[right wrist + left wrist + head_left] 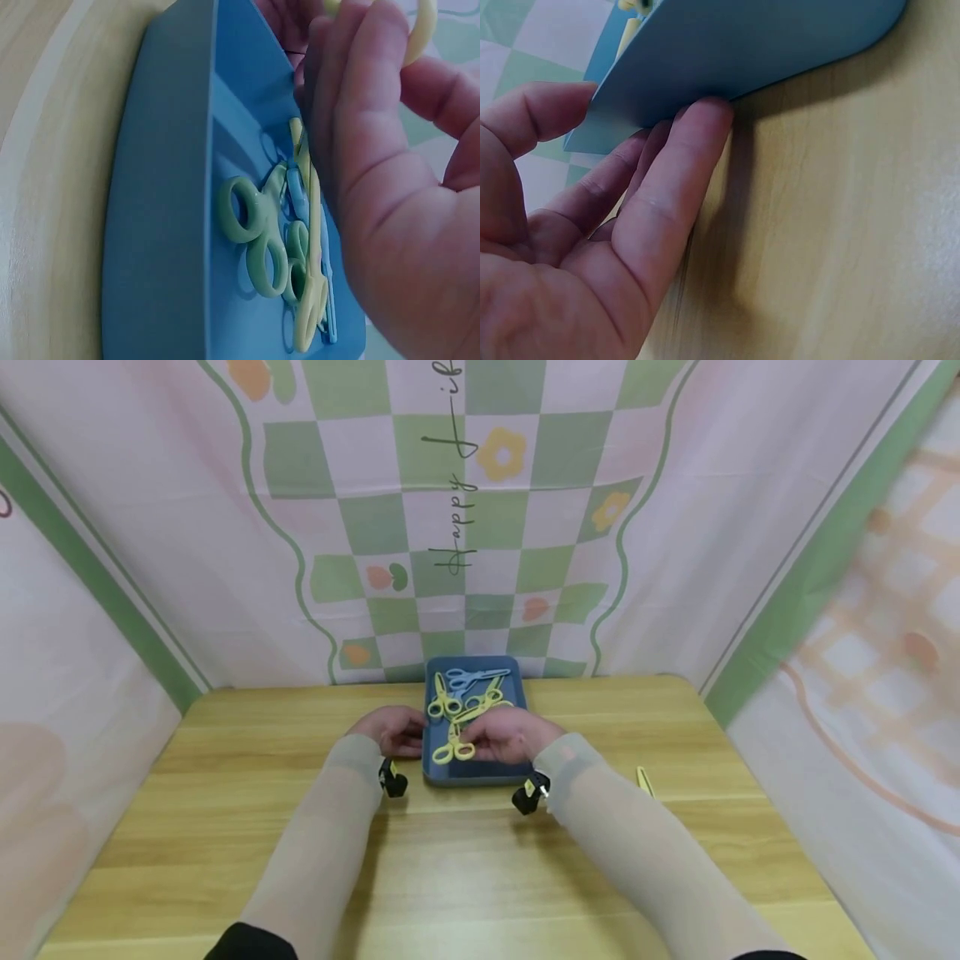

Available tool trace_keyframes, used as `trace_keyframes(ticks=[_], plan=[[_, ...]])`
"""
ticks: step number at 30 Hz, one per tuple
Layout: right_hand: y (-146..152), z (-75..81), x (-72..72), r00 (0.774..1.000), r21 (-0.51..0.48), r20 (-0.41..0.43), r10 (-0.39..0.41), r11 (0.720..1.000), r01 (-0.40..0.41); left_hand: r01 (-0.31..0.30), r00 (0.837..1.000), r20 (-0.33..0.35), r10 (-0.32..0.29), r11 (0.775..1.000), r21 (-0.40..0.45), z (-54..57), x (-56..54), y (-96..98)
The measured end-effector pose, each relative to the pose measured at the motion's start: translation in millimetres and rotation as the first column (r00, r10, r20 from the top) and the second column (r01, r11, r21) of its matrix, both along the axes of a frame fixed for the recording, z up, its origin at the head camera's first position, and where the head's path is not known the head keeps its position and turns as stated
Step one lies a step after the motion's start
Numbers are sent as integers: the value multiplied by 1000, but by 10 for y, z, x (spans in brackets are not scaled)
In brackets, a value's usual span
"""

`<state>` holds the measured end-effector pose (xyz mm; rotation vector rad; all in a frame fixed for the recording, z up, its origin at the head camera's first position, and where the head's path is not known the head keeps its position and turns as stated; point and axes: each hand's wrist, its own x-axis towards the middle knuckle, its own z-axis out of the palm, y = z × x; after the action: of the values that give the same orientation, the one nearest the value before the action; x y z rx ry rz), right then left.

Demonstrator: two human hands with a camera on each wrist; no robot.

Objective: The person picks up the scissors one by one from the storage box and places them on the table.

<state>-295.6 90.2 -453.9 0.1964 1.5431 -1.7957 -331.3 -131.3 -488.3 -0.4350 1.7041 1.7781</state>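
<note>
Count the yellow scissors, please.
5: yellow scissors at the left of the tray, another pair mid-tray, a third just nearer, partly behind the right hand, a fourth in that hand, and apparently a fifth on the table, mostly behind the right sleeve. More may be hidden.

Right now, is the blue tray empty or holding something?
Holding something: yellow scissors and blue scissors lie inside the tray.

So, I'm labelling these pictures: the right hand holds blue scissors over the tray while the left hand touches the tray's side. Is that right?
The colour is wrong: the head view shows the right hand holding yellow scissors over the tray.
</note>
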Motion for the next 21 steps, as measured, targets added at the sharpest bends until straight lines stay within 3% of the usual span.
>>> trace_keyframes(ticks=[5,11,21], plan=[[33,41,-13,999,-126,32,22,992,-18,-5,1000,3,5,1000,-7,1,-1,-4],[47,81,-19,998,-204,30,46,978,-39,-8,1000,5,8,1000,-18,-2,7,-12],[48,104,-52,997,-179,-24,79,980,-82,-8,1000,2,8,1000,-18,4,2,-17]])
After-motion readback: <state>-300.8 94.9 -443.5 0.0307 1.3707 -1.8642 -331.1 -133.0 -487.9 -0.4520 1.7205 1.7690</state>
